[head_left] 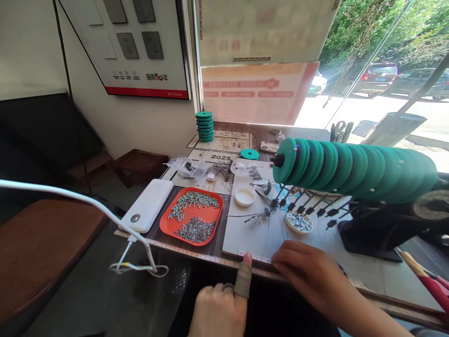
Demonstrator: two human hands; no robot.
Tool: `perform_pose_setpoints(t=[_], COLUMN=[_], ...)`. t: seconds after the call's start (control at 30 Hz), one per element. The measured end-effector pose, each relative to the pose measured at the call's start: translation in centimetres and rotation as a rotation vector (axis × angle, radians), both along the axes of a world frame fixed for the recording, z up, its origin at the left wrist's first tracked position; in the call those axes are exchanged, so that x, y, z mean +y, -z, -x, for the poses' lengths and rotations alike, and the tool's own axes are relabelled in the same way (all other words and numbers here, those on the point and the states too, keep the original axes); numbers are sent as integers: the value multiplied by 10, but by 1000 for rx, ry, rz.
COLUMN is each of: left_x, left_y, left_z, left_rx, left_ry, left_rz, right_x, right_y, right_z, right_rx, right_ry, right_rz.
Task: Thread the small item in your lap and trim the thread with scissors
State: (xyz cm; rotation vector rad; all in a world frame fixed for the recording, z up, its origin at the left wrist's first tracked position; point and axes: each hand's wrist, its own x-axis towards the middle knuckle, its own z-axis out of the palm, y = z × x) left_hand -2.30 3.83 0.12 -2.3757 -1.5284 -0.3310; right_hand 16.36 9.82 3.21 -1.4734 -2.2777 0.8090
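Observation:
My left hand (224, 299) is low in the middle, back upward. Its wrapped finger (243, 281) points at the board's front edge; the other fingers curl under, hiding whatever they hold. My right hand (305, 264) lies over the front edge of the pale board (235, 229), fingers bent and pressed together; their tips are hidden. A thin line runs down towards it from the row of green foam spools (351, 168). Beyond the hand, a round dish (299, 222) holds small whitish pieces. Bundles of thin dark wires (263, 210) lie on the board.
Left of the board, an orange tray (163, 224) holds small metal tubes and swivel-like pieces. A white power bank (147, 206) with a cable sits at the table corner. Farther back are an empty white dish (244, 196), plastic bags (187, 167) and stacked green spools (204, 126). A black stand (372, 243) is right.

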Motion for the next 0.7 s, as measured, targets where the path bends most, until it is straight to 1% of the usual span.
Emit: perform_pose_setpoints(t=[0.1,0.17,0.2,0.27,0.37,0.5,0.7], left_x=[-1,-1,0,1,4,6,6], left_y=[2,3,2,1,-1,-1,5], left_z=[1,2,3,5,7,11,15], left_rx=[8,16,19,20,23,65,97], left_ry=[-7,10,24,43,56,83,42], left_rz=[0,2,7,4,-29,-55,3], right_x=[-6,-10,-12,-14,-15,-14,-12], right_y=[4,4,3,3,3,6,6], right_z=[-8,-16,-20,-29,-40,-50,-56], right_rx=[-82,-129,-145,-175,-212,-256,-319], right_ry=[-12,-20,-27,-43,-70,-75,-108], right_rz=[-299,-493,-570,-663,-722,-735,-743])
